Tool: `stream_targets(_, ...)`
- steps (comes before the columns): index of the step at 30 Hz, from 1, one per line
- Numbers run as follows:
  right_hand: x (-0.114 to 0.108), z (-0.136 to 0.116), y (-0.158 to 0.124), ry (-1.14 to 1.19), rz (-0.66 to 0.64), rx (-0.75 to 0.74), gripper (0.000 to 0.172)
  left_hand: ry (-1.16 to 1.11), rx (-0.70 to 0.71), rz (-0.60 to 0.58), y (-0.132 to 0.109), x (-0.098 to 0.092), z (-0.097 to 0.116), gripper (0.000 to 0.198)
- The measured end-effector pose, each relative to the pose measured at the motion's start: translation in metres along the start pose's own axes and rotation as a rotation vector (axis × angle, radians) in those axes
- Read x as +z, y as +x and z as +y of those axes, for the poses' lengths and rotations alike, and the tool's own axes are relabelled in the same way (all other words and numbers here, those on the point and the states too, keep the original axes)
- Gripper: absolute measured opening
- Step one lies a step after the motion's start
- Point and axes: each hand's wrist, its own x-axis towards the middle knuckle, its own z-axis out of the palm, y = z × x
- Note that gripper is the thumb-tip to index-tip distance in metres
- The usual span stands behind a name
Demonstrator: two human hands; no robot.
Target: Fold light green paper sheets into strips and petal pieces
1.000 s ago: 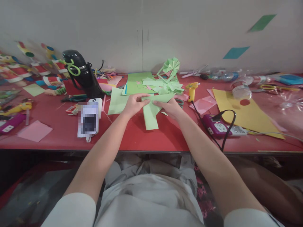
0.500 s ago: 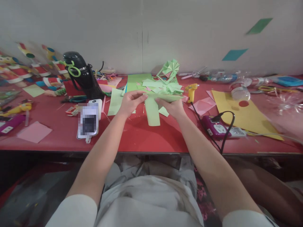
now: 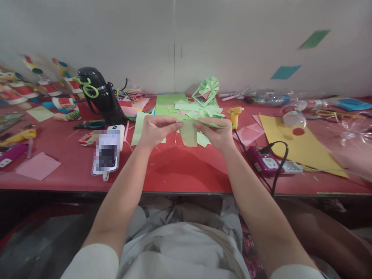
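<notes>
A light green sheet of paper (image 3: pixel 188 135) is held up above the red table, with one part hanging down between my hands. My left hand (image 3: pixel 158 130) pinches its left side between thumb and fingers. On the other side my right hand (image 3: pixel 216 133) grips it, thumb on the near face, and a flap of the paper lies along the fingers. Behind the hands are green paper scraps (image 3: pixel 200 110) and a folded green paper wheel (image 3: pixel 209 88). A green sheet (image 3: pixel 138 130) lies just left of my left hand.
A yellow glue gun (image 3: pixel 235 116) stands right of my hands, its cord running to a purple power strip (image 3: pixel 263 161). Left are a black bottle (image 3: pixel 100 95) and a phone (image 3: pixel 109 151). Plastic bottles (image 3: pixel 293 116) and yellow paper (image 3: pixel 305 147) lie at right. Someone's leg (image 3: pixel 319 232) shows beside me.
My left hand has shifted slightly left and my right hand slightly right along the paper. The hanging part looks shorter, its lower end higher. The view has tilted a little.
</notes>
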Motion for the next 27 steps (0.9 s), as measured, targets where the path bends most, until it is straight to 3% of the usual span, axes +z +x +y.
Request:
stream_targets(11, 0.0, 0.002, 0.0, 0.035, -0.019, -0.008, 0.016, 0.067, 0.024, 0.011, -0.001, -0.002, 0.002, 0.022)
stream_targets(17, -0.003, 0.002, 0.0, -0.07, -0.086, -0.036, 0.014, 0.04, 0.001, 0.023, 0.001, 0.0, -0.002, 0.025)
stream_targets(27, 0.001, -0.001, 0.0, -0.025, -0.087, 0.02, 0.018, 0.022, 0.003, 0.037, 0.003, 0.001, -0.007, 0.024)
